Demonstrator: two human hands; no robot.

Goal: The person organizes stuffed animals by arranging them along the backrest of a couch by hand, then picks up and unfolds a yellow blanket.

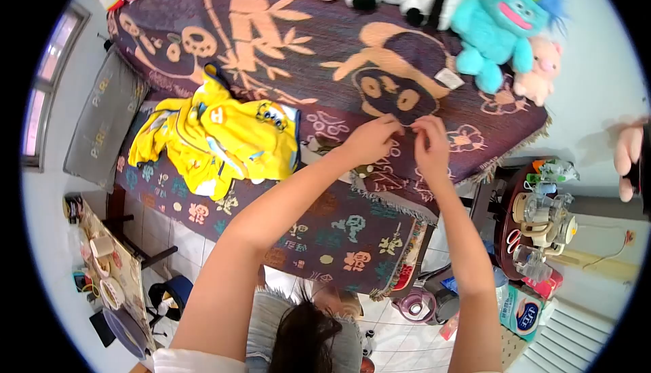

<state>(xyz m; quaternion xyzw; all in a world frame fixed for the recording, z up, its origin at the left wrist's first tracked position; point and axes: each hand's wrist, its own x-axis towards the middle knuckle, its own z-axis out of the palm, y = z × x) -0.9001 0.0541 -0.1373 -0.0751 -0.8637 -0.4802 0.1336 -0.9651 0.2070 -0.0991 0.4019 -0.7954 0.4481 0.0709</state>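
Observation:
Both arms reach forward over a sofa with a dark patterned cover. My left hand is at the cover near the panda face, its fingers closed together at the fabric. Close to its right, my right hand has its fingertips bent together at the same spot. What lies between the fingertips is too small to make out. A yellow garment with dark edging lies crumpled on the sofa, left of my left hand. A small white tag shows on the cover beyond my right hand.
Plush toys line the sofa's back. A grey cushion leans at the left end. On the right, a round table holds glassware and scissors. Another person's hand shows at the right edge. A side table stands lower left.

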